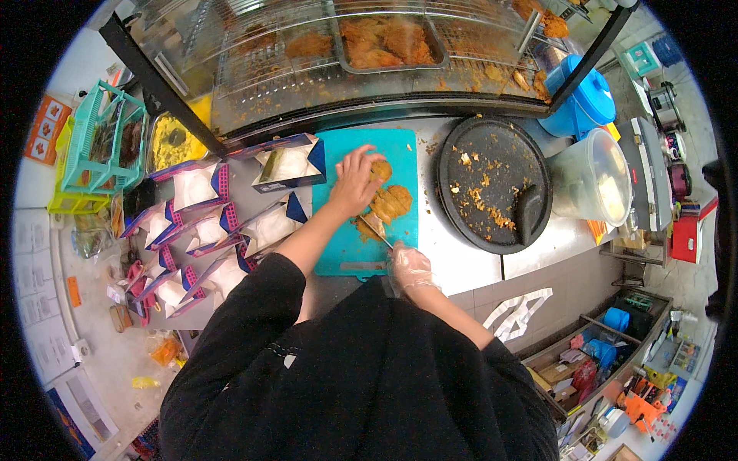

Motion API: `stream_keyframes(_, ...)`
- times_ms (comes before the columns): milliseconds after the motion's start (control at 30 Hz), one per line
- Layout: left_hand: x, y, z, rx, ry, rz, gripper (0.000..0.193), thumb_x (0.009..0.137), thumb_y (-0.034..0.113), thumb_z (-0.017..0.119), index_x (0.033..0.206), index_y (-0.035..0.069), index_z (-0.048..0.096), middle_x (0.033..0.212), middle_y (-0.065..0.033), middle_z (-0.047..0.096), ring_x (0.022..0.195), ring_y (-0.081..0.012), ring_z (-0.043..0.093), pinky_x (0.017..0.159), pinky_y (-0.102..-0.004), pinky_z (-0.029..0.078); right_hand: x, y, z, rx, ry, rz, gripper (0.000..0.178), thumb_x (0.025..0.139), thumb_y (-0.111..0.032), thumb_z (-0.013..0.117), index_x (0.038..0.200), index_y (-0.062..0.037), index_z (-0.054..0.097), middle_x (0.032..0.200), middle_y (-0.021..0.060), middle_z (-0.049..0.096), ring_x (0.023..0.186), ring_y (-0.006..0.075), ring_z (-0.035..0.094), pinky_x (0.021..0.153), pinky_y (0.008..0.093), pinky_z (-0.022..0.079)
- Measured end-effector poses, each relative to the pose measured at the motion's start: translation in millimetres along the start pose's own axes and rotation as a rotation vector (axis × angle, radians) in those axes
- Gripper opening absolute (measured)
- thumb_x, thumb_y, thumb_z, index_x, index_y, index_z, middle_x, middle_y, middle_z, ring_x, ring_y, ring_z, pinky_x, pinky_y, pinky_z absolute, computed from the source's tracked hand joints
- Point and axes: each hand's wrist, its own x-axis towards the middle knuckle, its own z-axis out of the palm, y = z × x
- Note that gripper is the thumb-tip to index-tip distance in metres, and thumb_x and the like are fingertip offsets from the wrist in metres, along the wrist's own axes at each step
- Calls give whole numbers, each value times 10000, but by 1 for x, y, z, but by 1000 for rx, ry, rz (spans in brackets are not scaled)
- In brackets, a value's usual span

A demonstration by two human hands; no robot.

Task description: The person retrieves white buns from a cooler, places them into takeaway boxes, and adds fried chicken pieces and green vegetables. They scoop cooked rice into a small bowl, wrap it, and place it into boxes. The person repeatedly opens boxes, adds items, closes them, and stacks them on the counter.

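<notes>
A turquoise cutting board [330, 246] lies in front of me with browned, breaded fried chicken [390, 203] on it. Bare of any glove, my left hand [355, 183] curls its fingers over a piece at the far end of the chicken. My right hand [411, 269] wears a clear plastic glove and is closed round the handle of a knife [375, 227]. The blade points up and left, against the near end of the chicken, where a paler cut part shows. Crumbs lie around the blade.
Several paper-lined, blue-and-pink boxes [206, 230] stand to the left. A round black tray [480, 165] with crumbs and a clear tub [590, 178] are on the right. Behind the board, a glass-fronted display case [323, 115] holds more fried pieces. A blue lidded bucket [582, 96] stands beside it.
</notes>
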Motion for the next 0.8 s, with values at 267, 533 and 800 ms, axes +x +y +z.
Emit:
stream_keyframes(267, 43, 31, -44, -475, 214, -23, 415, 1001, 276, 515, 1377, 103, 477, 1411, -91, 484, 1288, -256, 454, 1071, -403, 316, 2, 27, -57, 171, 73, -65, 414, 1002, -395, 534, 1007, 2, 651, 906, 279, 692, 896, 473, 674, 780, 561, 520)
stream_keyframes(533, -116, 93, -196, -759, -744, -227, 313, 1010, 235, 620, 1263, 61, 563, 1054, -25, 609, 1006, -100, 569, 901, -335, 481, 30, 52, -31, 18, 439, 169, 438, 966, -315, 606, 1175, 59, 515, 995, 328, 657, 952, 494, 648, 801, 558, 510)
stream_keyframes(800, -146, 85, -353, -611, -191, -444, 262, 920, 207, 704, 1108, 53, 608, 885, -25, 596, 704, -104, 581, 575, -259, 444, 51, -30, -24, -259, 576, -307, 1295, 602, -564, 888, 1593, -87, 205, 1481, 322, 375, 1351, 498, 372, 1128, 553, 302)
